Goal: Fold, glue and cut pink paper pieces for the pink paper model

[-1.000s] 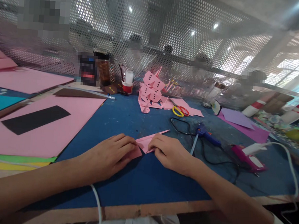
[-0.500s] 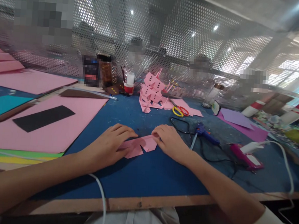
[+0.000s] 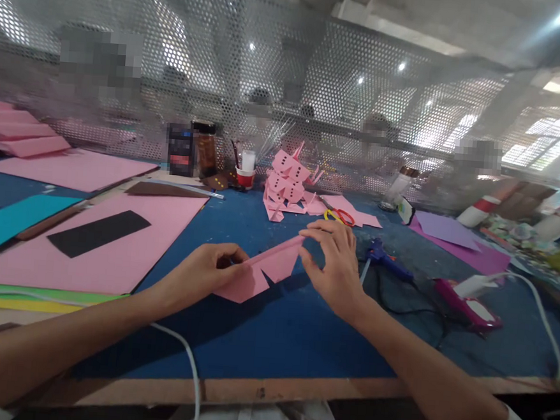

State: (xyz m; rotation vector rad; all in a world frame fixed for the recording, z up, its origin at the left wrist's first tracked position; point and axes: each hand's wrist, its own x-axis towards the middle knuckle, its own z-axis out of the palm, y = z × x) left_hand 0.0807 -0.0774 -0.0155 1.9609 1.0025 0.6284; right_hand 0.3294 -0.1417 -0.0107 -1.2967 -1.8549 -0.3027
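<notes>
Held a folded pink paper piece (image 3: 261,269) just above the blue surface (image 3: 270,344), towards its front edge; angled the long axis from lower left up to upper right, notched edge downward; pinched the lower end in the left hand (image 3: 199,275), grip closed on the paper between thumb and fingers; took the upper end in the right hand (image 3: 336,271), fingertips (image 3: 314,235) together on the tip, palm off to the right of it; one hand at each end, neither nearer the middle. Beyond: yellow-and-red scissors (image 3: 340,215) and a heap of pink folded pieces (image 3: 286,181); to the right, a blue glue gun (image 3: 385,252); to the left, a large pink sheet (image 3: 164,221) bearing a black strip (image 3: 99,232).
</notes>
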